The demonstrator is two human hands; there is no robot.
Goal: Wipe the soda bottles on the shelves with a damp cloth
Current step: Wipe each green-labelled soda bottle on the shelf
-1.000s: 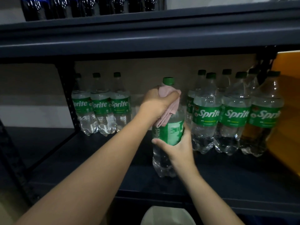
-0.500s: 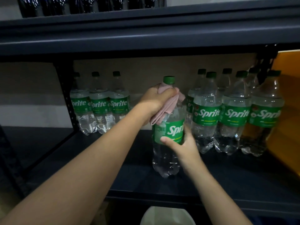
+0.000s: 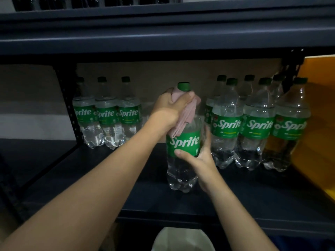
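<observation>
A clear Sprite bottle (image 3: 183,171) with a green label and green cap stands upright near the front of the dark shelf (image 3: 253,201). My right hand (image 3: 199,158) grips it at the label's lower edge, thumb across the front. My left hand (image 3: 171,107) wraps a pink cloth (image 3: 186,115) round the bottle's neck and shoulder, just under the cap. The cloth's loose end hangs down onto the top of the label.
Three Sprite bottles (image 3: 107,113) stand at the back left beside a perforated upright (image 3: 70,105). Several more Sprite bottles (image 3: 257,124) crowd the right. An orange panel (image 3: 320,124) closes the right side. The shelf above (image 3: 163,33) carries dark bottles. A white bucket rim (image 3: 183,240) shows below.
The bottle has turned so its Sprite label faces me. My right hand has shifted its hold on the label, and my left hand with the cloth has slid up toward the cap.
</observation>
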